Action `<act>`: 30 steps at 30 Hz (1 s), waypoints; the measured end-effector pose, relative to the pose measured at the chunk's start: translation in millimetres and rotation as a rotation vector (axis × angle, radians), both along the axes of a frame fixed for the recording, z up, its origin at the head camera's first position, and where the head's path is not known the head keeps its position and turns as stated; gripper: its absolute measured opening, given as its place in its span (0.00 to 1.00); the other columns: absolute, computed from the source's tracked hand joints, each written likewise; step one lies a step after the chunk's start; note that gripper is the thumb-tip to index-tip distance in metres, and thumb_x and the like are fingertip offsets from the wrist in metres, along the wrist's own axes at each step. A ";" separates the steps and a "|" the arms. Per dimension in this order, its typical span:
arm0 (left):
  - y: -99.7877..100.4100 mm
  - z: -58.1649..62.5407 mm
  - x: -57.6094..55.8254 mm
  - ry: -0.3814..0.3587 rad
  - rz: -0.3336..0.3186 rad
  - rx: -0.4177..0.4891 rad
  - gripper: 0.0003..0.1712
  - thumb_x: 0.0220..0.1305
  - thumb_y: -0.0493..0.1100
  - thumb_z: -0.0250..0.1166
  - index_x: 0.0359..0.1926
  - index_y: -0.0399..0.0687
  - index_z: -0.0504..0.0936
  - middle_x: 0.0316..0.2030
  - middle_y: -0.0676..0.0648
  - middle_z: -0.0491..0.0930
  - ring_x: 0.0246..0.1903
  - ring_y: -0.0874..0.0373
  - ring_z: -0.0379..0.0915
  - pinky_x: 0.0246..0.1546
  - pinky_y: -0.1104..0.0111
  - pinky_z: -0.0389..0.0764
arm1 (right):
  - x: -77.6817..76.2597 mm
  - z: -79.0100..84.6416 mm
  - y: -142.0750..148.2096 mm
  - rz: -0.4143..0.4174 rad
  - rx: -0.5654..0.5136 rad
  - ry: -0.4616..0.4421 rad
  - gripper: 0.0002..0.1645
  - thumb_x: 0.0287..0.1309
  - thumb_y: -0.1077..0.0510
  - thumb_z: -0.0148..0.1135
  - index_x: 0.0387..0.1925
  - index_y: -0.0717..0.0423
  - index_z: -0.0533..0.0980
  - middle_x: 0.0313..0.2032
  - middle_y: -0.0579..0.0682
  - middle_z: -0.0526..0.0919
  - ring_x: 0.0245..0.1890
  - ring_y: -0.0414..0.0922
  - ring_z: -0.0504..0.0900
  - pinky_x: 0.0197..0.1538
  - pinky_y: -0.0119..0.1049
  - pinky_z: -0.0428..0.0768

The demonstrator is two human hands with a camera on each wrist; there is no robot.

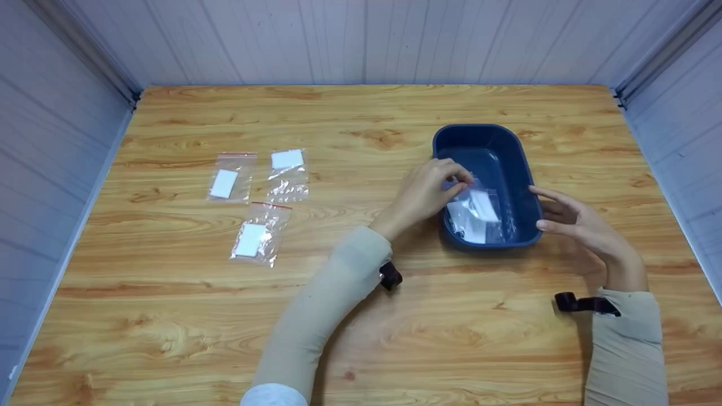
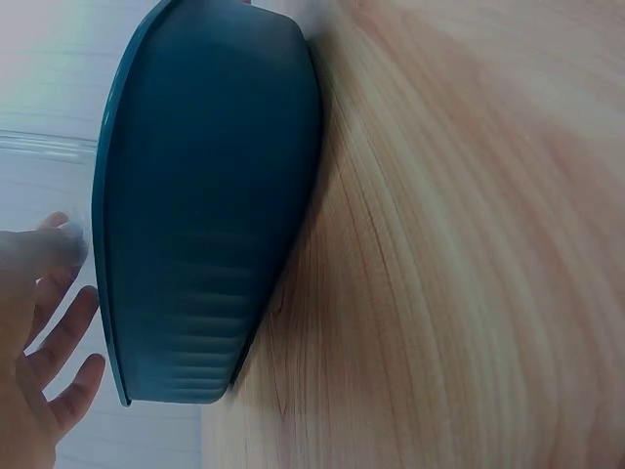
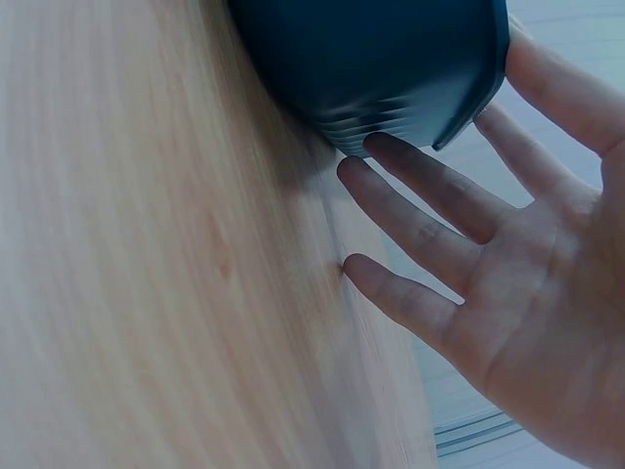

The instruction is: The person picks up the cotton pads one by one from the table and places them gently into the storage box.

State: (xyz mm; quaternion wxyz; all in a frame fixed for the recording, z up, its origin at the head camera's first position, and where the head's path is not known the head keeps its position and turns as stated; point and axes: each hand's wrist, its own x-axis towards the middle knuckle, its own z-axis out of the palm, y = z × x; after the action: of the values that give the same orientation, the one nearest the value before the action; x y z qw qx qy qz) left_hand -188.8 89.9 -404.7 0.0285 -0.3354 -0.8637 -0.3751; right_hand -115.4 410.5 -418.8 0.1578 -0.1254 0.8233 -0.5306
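Left hand (image 1: pixel 430 185): reaches over the tub's left rim, thumb and forefinger pinching a clear bag (image 1: pixel 484 204) by its upper part.
Bag: in the tub, a white piece inside it, overlapping another white piece (image 1: pixel 469 228) at the near end.
Tub (image 1: pixel 519 163): dark blue, upright on the wooden table (image 1: pixel 462 344).
Right hand (image 1: pixel 584 228): grasps nothing; fingers spread, with forefinger and thumb touching the tub's right side.
Other bags (image 1: pixel 248 239): three, lying apart on the table's left side, each with a white piece.
Sleeves (image 1: pixel 333 293): beige.
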 end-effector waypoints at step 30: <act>-43.2 14.5 14.8 0.012 -0.099 -0.051 0.08 0.68 0.42 0.66 0.46 0.51 0.87 0.43 0.54 0.83 0.44 0.60 0.78 0.48 0.71 0.74 | 0.9 0.8 -2.1 -0.014 0.046 -0.014 0.38 0.69 0.63 0.58 0.76 0.50 0.57 0.69 0.55 0.65 0.60 0.33 0.70 0.54 0.25 0.75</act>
State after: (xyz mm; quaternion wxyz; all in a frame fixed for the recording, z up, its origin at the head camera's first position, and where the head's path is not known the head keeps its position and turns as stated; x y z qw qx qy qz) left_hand -174.0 46.6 -390.2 0.0067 -0.3807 -0.8552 -0.3517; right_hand -114.6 408.4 -418.0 0.1625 -0.1124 0.8349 -0.5137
